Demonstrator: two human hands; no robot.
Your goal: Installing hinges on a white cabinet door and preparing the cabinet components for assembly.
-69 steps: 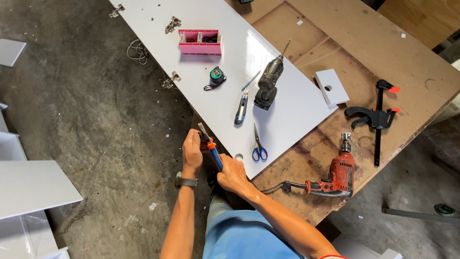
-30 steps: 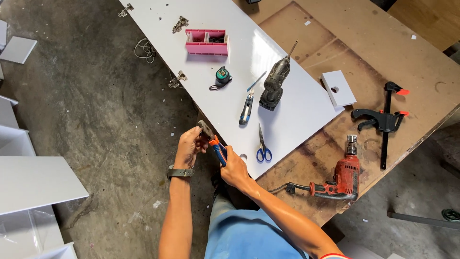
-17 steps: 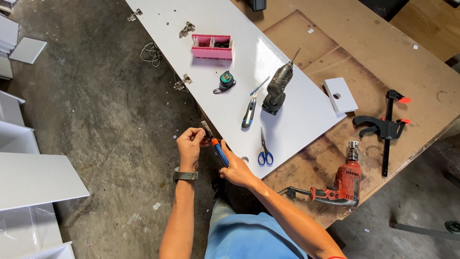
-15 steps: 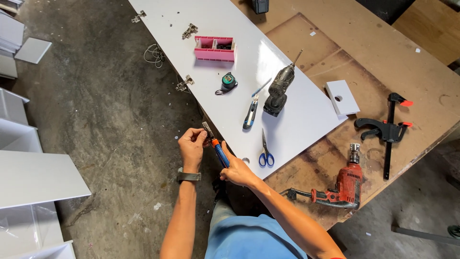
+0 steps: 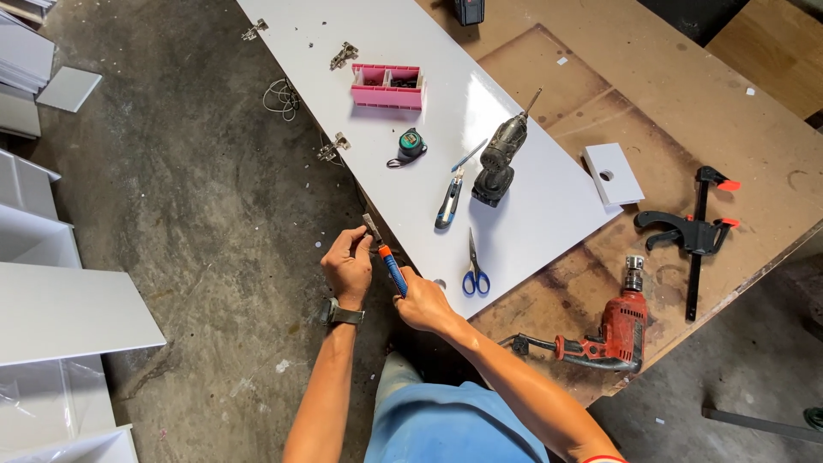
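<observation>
Gripping a blue-and-orange-handled screwdriver (image 5: 393, 269) in the right hand (image 5: 422, 302), fingers curled fully around the handle, shaft running up and away from the knuckles. Pinching a small metal cabinet hinge (image 5: 371, 227) at the tool's tip with the left hand (image 5: 347, 267), thumb and forefinger closed on it, the other fingers folded under; wristwatch (image 5: 340, 315) just behind that hand. Held off the near edge of the long white panel (image 5: 549, 197), both hands close together, almost touching.

Lying just beyond the right fingers on the panel: blue-handled scissors (image 5: 473, 266), blades pointing away. Farther out from the fingertips: a second screwdriver with a blue-and-black handle (image 5: 449, 199), a dark cordless drill (image 5: 501, 161) beside it, a small tape measure (image 5: 409, 147), and a pink compartment box (image 5: 387, 87) past that. Fixed along the panel's edge, beyond the left fingers: more metal hinges (image 5: 330, 149), one after another, with a loop of thin wire (image 5: 279, 94) on the concrete floor near them.

Resting to the right of the right hand on the brown workbench (image 5: 686, 94): a red corded drill (image 5: 619, 330), a black bar clamp with orange tips (image 5: 694, 231), and a small white square piece with a hole (image 5: 612, 173). Stacked well to the left of the left hand: more white panels (image 5: 64, 313).
</observation>
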